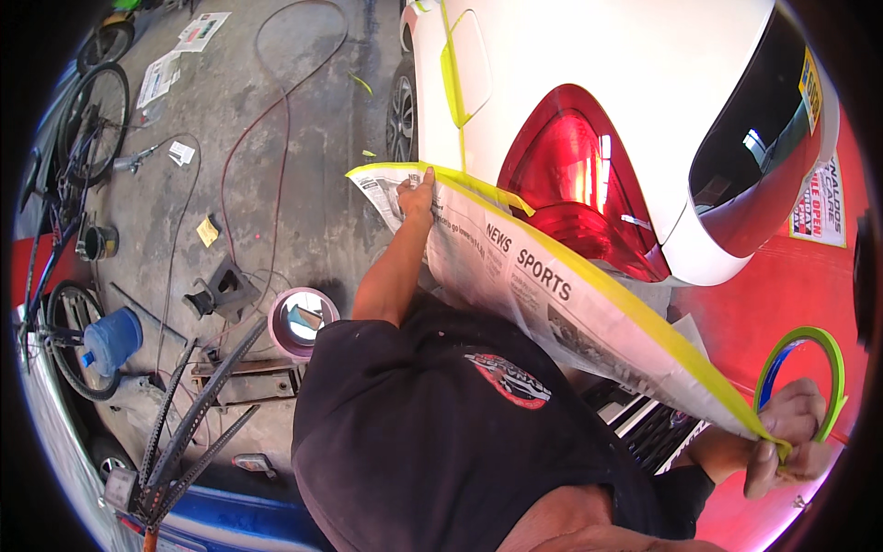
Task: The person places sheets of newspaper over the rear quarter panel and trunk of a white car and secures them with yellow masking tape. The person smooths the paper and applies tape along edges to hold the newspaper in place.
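Note:
A long sheet of newspaper [497,258], edged with yellow-green masking tape, stretches between my two hands beside a white car [589,46]. My left hand [418,195] grips its far left end, close to the car's side, with a finger at the taped edge. At the lower right my right hand [786,437] is closed on the other taped end. A roll of green masking tape [832,368] hangs over that same hand. Behind the paper shows the car's red tail light [561,175]; the paper hides the bumper below it. Strips of yellow tape [451,78] stick to the car's side.
On the floor to the left are a coiled hose [230,156], a pink-rimmed tub [303,324], a metal stand [225,290] and a blue water jug [112,340]. Bicycles [95,120] line the far left. A red wall [754,313] stands at the right.

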Tool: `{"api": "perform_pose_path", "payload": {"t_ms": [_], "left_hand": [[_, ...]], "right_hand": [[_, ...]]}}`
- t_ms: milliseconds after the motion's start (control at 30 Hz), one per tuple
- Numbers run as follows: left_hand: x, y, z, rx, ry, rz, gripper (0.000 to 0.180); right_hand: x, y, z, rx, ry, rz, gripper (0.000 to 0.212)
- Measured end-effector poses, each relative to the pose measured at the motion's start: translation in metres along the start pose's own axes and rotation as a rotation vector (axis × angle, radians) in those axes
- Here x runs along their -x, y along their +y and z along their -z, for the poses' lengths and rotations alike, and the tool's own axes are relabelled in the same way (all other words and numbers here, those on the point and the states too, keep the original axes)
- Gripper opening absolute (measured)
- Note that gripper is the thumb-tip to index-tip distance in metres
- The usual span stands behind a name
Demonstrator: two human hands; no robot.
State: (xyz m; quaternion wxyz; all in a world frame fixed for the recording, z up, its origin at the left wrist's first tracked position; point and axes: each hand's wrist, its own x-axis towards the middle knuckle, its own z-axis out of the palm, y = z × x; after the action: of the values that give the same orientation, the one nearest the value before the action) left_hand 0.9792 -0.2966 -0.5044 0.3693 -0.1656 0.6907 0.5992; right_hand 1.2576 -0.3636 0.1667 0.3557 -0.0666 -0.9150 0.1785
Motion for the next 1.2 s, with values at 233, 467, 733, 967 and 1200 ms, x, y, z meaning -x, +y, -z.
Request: {"api": "perform_pose_path", "payload": {"t_ms": [233,467,733,967,1200], "left_hand": [[0.042,0.018,-0.005,-0.184,0.013,-0.266,0.043],[0.078,0.037,0.007,-0.434,-0.058,-0.638,0.062],[0.14,0.048,0.005,-0.208,-0.393,-0.393,0.087],[0.257,0.11,0.022,0.01,-0.573,-0.382,0.099],[0.262,0.08,0.002,0.071,-0.465,-0.511,0.083]], "right_hand": [[-0.011,0.022,0.028,0.2,0.235,-0.245,0.028],[0.035,0.017,0.059,0.011,-0.039,-0.196,0.026],[0.041,0.035,0.062,0.059,0.101,-0.213,0.026],[0.051,0.062,0.06,0.276,0.41,-0.429,0.019],[0.072,0.189,0.053,0.62,0.111,-0.692,0.018]]}}
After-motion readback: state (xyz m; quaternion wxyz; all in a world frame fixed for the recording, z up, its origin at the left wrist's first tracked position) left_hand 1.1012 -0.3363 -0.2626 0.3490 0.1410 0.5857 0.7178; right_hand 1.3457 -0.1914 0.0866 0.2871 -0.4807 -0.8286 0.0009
